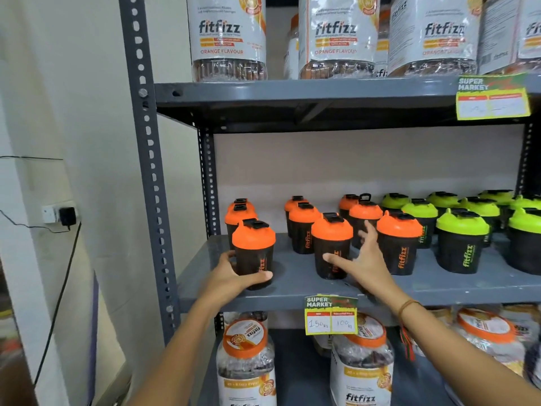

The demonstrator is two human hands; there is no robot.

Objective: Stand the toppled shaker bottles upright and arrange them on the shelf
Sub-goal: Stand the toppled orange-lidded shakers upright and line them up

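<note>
Front-left orange-lid bottle (253, 254) is upright on the middle shelf (292, 284), close to the front edge, at the left end of the bottle group. Using it as the landmark: left hand (234, 275) is wrapped round its lower body, thumb across the front, fingers behind, so it's a full grip, probably to square it up or slide it into line. Right of it, with a gap between, stands another orange-lid bottle (332, 247); right hand (361, 259) is spread with fingers apart, thumb over that bottle's front and fingers reaching past its right side. Can't tell if the palm is actually touching it, motion blur there. More orange-lid bottles (303, 227) stand behind both in rough columns, and green-lid bottles (462, 241) sit well to the right, so sorting is by lid colour. No bottle in view is lying down, so my read is the uprighting is done and this is spacing work. Spacing between columns is uneven; the gap to the right of the landmark looks widest. Price tag (330, 315) hangs off the shelf edge below and right of the landmark.
</note>
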